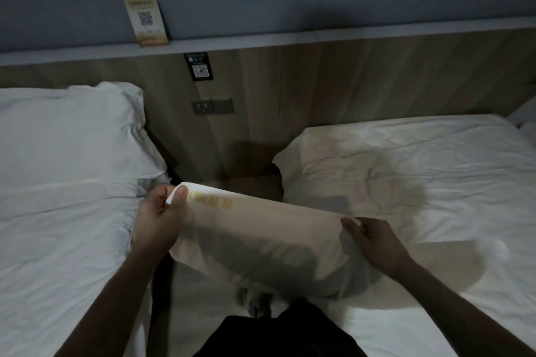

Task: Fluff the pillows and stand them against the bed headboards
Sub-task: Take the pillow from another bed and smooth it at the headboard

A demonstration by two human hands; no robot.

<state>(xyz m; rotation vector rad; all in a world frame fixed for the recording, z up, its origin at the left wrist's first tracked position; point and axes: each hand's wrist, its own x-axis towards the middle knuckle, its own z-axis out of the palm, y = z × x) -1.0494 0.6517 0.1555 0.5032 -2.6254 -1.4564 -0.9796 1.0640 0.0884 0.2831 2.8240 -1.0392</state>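
Pillow (261,240), soft and cream-cased with blurred yellow lettering near its left corner, hangs in the gap between the two beds, where I see my left hand (158,216) pinching its upper left corner and my right hand (374,240) closed on its right edge. A second plump white pillow (72,130) lies at the far end of the left bed (58,240). The right bed (435,168) shows crumpled white sheeting below a wood-grain headboard (319,90) and blue-grey wall.
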